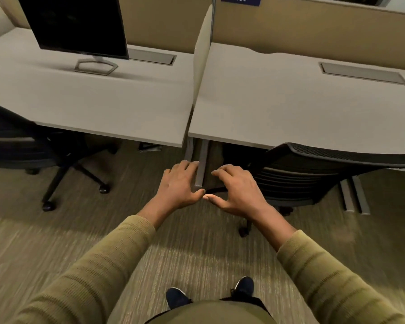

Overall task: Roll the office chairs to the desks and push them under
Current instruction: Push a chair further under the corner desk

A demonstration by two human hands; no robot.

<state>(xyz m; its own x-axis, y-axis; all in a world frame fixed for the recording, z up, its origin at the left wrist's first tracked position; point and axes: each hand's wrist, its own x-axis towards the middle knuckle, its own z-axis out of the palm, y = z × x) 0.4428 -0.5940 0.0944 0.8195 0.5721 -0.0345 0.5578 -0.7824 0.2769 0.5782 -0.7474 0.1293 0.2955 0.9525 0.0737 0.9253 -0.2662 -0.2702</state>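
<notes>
Two pale desks stand side by side, the left desk and the right desk, split by a beige divider panel. A black mesh office chair sits tucked under the right desk, its backrest against the desk edge. Another black chair is partly under the left desk at the frame's left edge. My left hand and my right hand hover over the carpet in front of the gap between the desks, palms down, fingers spread, thumbs nearly touching. Neither hand touches a chair.
A dark monitor stands on the left desk. Grey cable hatches are set into both desktops. Metal desk legs reach the carpet. My dark shoes stand on striped carpet behind the chairs.
</notes>
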